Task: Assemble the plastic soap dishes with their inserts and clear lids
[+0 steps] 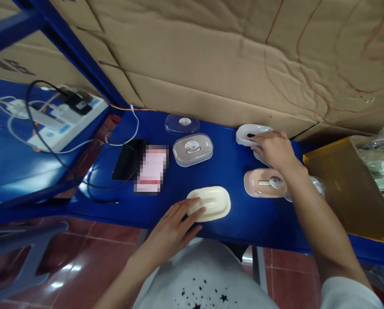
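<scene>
A cream oval dish-like piece [219, 201] with a raised middle lies near the front edge of the blue table. My left hand [175, 225] rests its outstretched fingers on the left end of that piece. Farther back on the right, my right hand [272, 148] has thumb and fingers closed on a white oval case [243, 134] with a dark slot. Under and beside this hand, another pale piece is mostly hidden. Just in front sits a peach oval case [254, 184] under a clear cover with a round sticker.
Left of centre are a pale lidded case [182, 156] and a clear lid [172, 124]; another clear lid [318, 184] lies partly behind my right forearm. A phone [151, 169], cables, a power strip [53, 133] and an open carton [330, 167] flank the blue table [233, 227]. Cardboard stands behind.
</scene>
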A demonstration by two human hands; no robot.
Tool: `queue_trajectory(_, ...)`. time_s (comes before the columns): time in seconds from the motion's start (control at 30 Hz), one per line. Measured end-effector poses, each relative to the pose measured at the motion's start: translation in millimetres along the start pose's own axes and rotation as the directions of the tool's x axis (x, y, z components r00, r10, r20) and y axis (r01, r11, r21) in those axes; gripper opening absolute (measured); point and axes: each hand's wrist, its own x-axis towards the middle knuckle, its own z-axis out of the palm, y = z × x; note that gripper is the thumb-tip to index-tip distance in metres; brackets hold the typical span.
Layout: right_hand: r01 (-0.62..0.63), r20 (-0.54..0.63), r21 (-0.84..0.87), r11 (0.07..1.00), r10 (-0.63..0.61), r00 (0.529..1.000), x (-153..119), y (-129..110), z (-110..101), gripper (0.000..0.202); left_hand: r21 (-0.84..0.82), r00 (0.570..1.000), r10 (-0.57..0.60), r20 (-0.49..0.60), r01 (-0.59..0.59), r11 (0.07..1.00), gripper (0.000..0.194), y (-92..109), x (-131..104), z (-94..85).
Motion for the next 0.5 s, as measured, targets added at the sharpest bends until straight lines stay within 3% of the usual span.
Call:
queue_trajectory(0.1, 0.041, -0.038, 0.022, 0.999, -0.04, 0.998, -23.1, -21.1, -16.1, 0.032, -0.004, 0.999, -0.014, -0.042, 0.013, 1.0, 0.051, -2.9, 6.6, 2.3)
queue_trajectory(0.17, 0.089, -0.072, 0.054, 0.995, -0.085, 0.994, -55.7, -53.0, -25.3, 0.036, -0.013, 0.997, -0.019, -0.076, 0.018, 1.0, 0.059, -6.7, 14.8, 4.8)
queue_trajectory(0.23, 0.21, -0.182, 0.15, 0.966, -0.182, 0.966, -90.2, -89.3, -26.1, 0.036, -0.005, 0.991, -0.024, -0.13, 0.023, 1.0, 0.066, -12.0, 23.7, 7.4)
queue_trajectory(0.3, 0.293, -0.164, 0.243, 0.925, -0.259, 0.952, -116.4, -120.3, -18.6, 0.043, 0.011, 0.987, -0.015, -0.16, 0.017, 1.0, 0.068, -17.8, 31.7, 9.4)
queue_trajectory(0.4, 0.318, -0.145, 0.288, 0.903, -0.288, 0.947, -131.5, -145.9, -2.5, 0.043, 0.032, 0.993, 0.032, -0.113, -0.028, 0.999, 0.059, -24.5, 39.6, 10.1)
queue_trajectory(0.5, 0.307, -0.126, 0.273, 0.912, -0.282, 0.951, -129.6, -151.8, 5.8, 0.041, 0.022, 0.997, 0.054, -0.063, -0.053, 0.998, 0.05, -27.1, 40.9, 8.5)
